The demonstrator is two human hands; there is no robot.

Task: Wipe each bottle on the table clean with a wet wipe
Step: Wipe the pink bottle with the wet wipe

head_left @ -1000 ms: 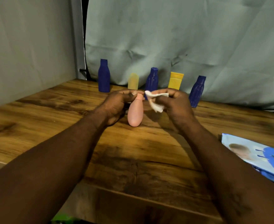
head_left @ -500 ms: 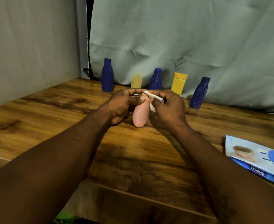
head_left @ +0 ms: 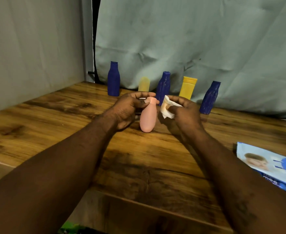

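Now the wet wipe stands off the pink bottle: half a second ago the right hand had it pressed over the bottle's cap and upper side, and a narrow strip of counter now shows between wipe and bottle. A second ago the wipe was likewise held off to the bottle's right, so this reads as the back-stroke of a repeated rub rather than the end of the job. My judgement is that the pink bottle is still the one in hand, and the row behind it is yet to be taken up or already done; the pictures do not say which.

The pink bottle stands upright on the counter. To its left, the left hand pinches the cap, fingers curled over the top and thumb against the neck, steadying it. Just beside the bottle on its right, apart from it, the right hand is closed on the crumpled wipe, thumb pressing it into the fingers.

Behind the pink bottle, along the grey cloth backdrop, stand five more: a tall blue bottle far to the left, a pale yellow bottle just behind the left hand, a second blue bottle directly behind, a yellow bottle with a flat cap behind the right hand, and a third blue bottle further right, leaning slightly. Well to the pink bottle's right and nearer the viewer, the pack of baby wipes lies flat at the counter's edge.
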